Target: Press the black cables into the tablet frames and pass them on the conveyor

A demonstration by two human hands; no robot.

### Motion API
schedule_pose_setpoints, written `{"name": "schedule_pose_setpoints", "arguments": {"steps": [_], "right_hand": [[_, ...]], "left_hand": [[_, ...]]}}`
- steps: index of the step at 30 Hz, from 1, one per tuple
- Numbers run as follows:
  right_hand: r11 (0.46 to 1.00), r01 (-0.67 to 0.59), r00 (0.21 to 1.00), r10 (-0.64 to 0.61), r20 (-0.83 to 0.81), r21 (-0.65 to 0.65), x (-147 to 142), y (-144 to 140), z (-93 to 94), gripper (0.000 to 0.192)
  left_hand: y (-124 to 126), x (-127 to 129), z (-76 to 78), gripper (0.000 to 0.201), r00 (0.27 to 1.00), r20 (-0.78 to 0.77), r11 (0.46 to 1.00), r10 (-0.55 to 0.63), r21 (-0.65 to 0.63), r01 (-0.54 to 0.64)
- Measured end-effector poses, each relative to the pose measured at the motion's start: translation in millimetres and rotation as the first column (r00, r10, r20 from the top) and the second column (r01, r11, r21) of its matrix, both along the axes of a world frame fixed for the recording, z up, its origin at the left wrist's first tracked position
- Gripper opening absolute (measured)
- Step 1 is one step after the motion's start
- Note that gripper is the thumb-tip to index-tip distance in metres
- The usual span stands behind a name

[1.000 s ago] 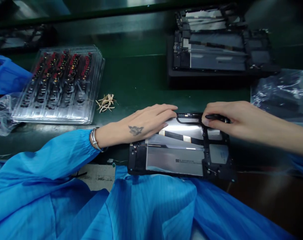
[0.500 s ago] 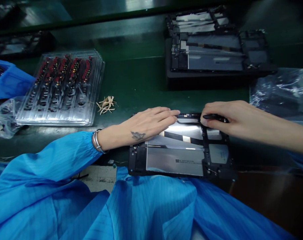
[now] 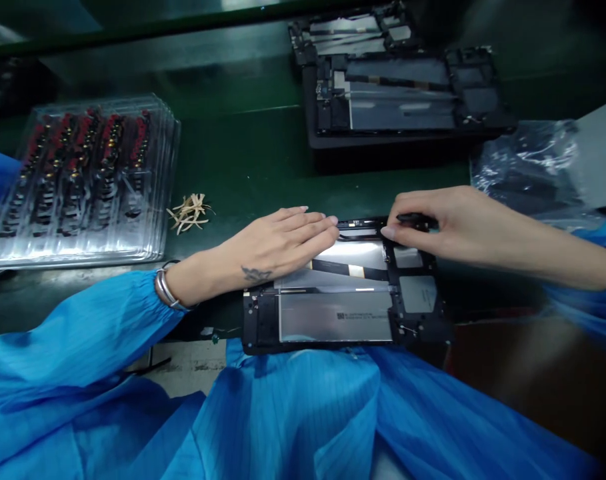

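Black tablet chassis [image 3: 343, 313] lies at bench edge. L hand [image 3: 277, 247] flat, steadying it; R hand [image 3: 433, 223] pinches small black part [image 3: 413, 218] at top edge. Seating step; next needs precise alignment.

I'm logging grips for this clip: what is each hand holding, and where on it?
The right hand pinches a small black part at the open tablet's far edge. The left hand lies flat on the tablet, gripping nothing.
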State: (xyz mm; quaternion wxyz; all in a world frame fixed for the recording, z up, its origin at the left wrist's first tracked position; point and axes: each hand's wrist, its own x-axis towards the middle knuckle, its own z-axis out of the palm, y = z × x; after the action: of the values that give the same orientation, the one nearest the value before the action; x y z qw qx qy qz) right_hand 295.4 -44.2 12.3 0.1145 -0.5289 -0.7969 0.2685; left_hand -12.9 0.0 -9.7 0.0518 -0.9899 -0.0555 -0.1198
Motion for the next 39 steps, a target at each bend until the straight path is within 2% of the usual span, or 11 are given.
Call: {"name": "schedule_pose_setpoints", "arguments": {"steps": [6, 11, 18, 23, 30, 32, 33, 35, 37, 38, 39], "right_hand": [[0.998, -0.01, 0.999, 0.007, 0.051, 0.055, -6.7, -1.7, -2.0, 0.027], [0.998, -0.009, 0.996, 0.004, 0.089, 0.059, -7.6, -1.7, -2.0, 0.027], [0.999, -0.039, 0.972, 0.035, 0.231, 0.012, -10.8, -2.1, 4.5, 0.032], [0.999, -0.044, 0.967, 0.038, 0.253, 0.019, -11.5, -2.8, 5.6, 0.032], [0.995, -0.058, 0.966, 0.034, 0.256, 0.086, -10.4, -1.1, -4.6, 0.024], [0.986, -0.084, 0.961, 0.041, 0.274, 0.144, -9.6, -2.5, -4.7, 0.02], [0.972, -0.095, 0.96, 0.033, 0.279, 0.213, -9.5, -5.3, -2.6, 0.018], [0.903, -0.069, 0.976, -0.028, 0.218, 0.424, -11.7, -17.7, 5.2, 0.016], [0.806, 0.061, 0.998, -0.054, -0.029, 0.588, -19.4, -40.3, 14.2, 0.015], [0.783, 0.155, 0.98, -0.046, -0.194, 0.602, -25.9, -54.6, 16.8, 0.017], [0.8, 0.223, 0.934, -0.012, -0.357, 0.557, -34.1, -70.0, 17.0, 0.021]], "left_hand": [[1.3, 0.2, -2.2, 0.04, 0.999, 0.044, 1.0, 0.016, -0.012, -0.016], [0.4, 1.3, -0.8, 0.037, 0.998, 0.06, 0.998, -0.026, 0.058, 0.022], [-1.0, 3.0, 1.9, 0.036, 0.999, 0.034, 0.99, -0.024, 0.141, 0.019], [-2.2, 3.8, 3.3, 0.035, 0.999, 0.029, 0.98, -0.016, 0.199, 0.01], [-6.8, 13.1, 9.4, 0.032, 1.0, 0.013, 0.963, -0.026, 0.268, 0.022], [-9.8, 22.0, 11.5, 0.033, 1.0, -0.013, 0.962, 0.014, 0.272, -0.01], [-11.7, 27.4, 12.5, 0.035, 0.998, -0.032, 0.962, 0.048, 0.271, -0.038], [-15.6, 39.1, 14.7, 0.037, 0.991, -0.074, 0.96, 0.112, 0.265, -0.088], [-17.9, 49.5, 17.0, 0.037, 0.984, -0.11, 0.962, 0.138, 0.251, -0.107], [-17.4, 53.6, 18.2, 0.036, 0.984, -0.121, 0.967, 0.131, 0.236, -0.1], [-15.5, 56.5, 19.1, 0.036, 0.984, -0.133, 0.973, 0.117, 0.212, -0.087]]}}
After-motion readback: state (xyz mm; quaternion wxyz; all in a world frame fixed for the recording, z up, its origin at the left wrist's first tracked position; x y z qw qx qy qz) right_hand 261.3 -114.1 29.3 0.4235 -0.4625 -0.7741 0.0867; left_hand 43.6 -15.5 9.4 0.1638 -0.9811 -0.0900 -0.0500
